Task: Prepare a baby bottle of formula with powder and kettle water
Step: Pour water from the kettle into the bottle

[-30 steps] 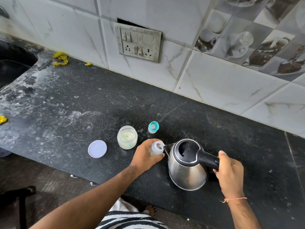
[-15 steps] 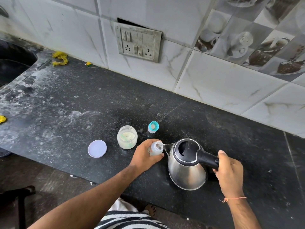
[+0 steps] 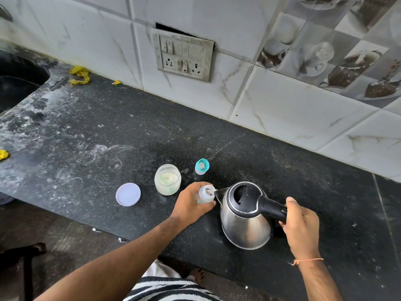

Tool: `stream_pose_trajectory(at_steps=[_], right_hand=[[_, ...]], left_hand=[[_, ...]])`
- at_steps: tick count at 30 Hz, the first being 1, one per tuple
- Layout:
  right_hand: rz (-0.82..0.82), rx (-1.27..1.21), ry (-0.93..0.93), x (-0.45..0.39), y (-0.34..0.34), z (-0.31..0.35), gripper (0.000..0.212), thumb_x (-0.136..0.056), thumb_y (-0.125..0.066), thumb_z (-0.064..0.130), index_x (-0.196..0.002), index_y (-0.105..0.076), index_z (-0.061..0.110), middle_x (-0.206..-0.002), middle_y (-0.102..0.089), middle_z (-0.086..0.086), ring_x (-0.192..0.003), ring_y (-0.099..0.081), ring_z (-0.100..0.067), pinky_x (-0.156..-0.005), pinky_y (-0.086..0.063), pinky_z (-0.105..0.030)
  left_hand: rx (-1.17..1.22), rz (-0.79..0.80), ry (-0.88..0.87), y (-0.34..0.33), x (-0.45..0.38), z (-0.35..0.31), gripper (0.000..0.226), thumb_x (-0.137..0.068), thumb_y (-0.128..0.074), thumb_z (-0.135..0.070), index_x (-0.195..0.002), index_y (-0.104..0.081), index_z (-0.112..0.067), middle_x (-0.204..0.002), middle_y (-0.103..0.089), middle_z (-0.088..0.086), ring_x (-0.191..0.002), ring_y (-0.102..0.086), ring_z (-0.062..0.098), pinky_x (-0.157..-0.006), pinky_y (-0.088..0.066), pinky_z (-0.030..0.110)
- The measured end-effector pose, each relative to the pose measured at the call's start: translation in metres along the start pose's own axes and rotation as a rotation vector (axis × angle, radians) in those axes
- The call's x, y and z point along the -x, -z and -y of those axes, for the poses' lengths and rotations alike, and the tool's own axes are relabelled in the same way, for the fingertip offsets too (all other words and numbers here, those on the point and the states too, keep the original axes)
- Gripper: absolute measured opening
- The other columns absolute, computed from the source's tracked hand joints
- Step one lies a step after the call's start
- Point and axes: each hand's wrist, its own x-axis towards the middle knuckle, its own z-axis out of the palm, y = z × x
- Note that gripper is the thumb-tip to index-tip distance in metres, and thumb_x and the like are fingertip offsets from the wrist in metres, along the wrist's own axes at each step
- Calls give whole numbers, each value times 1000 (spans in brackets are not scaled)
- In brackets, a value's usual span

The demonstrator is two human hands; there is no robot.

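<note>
Water-filling step. The left hand (image 3: 191,203), its grip wrapped around the baby bottle (image 3: 205,194), steadies it upright on the dark worktop (image 3: 86,131). The right hand (image 3: 300,224), grip clenched on the black handle, tilts the steel kettle (image 3: 245,222) so its spout meets the bottle mouth. Compared with a second ago, the tilt has grown slightly and a thin stream now appears to enter the bottle; filling is judged under way. The open powder jar (image 3: 167,179), its lid (image 3: 128,194) and the teal-ringed teat cap (image 3: 202,166) stand apart behind, so capping is still pending.
</note>
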Motion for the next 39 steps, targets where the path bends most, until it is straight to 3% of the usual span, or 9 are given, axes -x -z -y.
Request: stream_pose_trajectory(at_steps=[5,9,15,22,25,30,35,39], right_hand=[[-9,12,1,0,-1,0,74,-86,-54,63,-62,-56,-8,-60,-53,-30,-63,-57,-35,-67,-53,-66],[-8,36,14,0,-2,1,66,-87,-53,62,-66,-61,1,-55,-54,-21,-63,-58,-34,-67,-54,-65],[-11,34,17,1,-2,2,71,-86,-54,63,-63,-59,-4,-62,-58,-28,-73,-62,-55,-68,-55,-66],[-1,27,13,3,-1,5,74,-84,-53,63,-62,-59,-8,-65,-59,-31,-76,-62,-58,-67,-55,-65],[-3,27,3,3,-1,7,71,-84,-53,62,-60,-58,-4,-61,-58,-26,-72,-62,-55,-67,-55,-64],[13,20,-5,1,-1,7,76,-86,-53,61,-61,-54,-10,-53,-51,-10,-61,-55,-31,-65,-56,-61],[13,25,-6,2,-1,6,74,-86,-53,60,-61,-56,-9,-54,-53,-11,-62,-57,-31,-64,-56,-59],[8,31,21,1,-2,7,75,-85,-52,62,-56,-49,-7,-49,-46,-4,-57,-52,-29,-60,-49,-47]], left_hand=[[6,-1,-3,1,0,0,51,-81,-96,-25,-124,-72,-41,-121,-75,-21,-116,-69,-3,-102,-56,22],[11,-6,-3,1,1,0,50,-81,-96,-25,-121,-72,-44,-120,-75,-20,-116,-69,-2,-103,-57,23],[10,-4,3,2,1,0,51,-82,-96,-24,-122,-71,-43,-121,-75,-21,-116,-69,-4,-104,-55,21],[8,-2,0,2,1,0,52,-82,-96,-24,-124,-71,-41,-122,-74,-21,-117,-68,-4,-104,-54,19],[7,-1,-3,1,0,1,52,-82,-96,-24,-124,-72,-41,-122,-74,-21,-117,-68,-3,-104,-54,21],[9,-10,-3,1,0,1,52,-81,-96,-24,-119,-70,-49,-121,-75,-21,-116,-68,-5,-104,-55,20],[6,-10,-9,2,0,2,52,-81,-96,-25,-123,-71,-43,-122,-74,-21,-117,-68,-5,-100,-52,15],[20,-26,-19,0,0,4,50,-81,-96,-22,-122,-73,-39,-120,-76,-20,-115,-70,-2,-101,-55,19]])
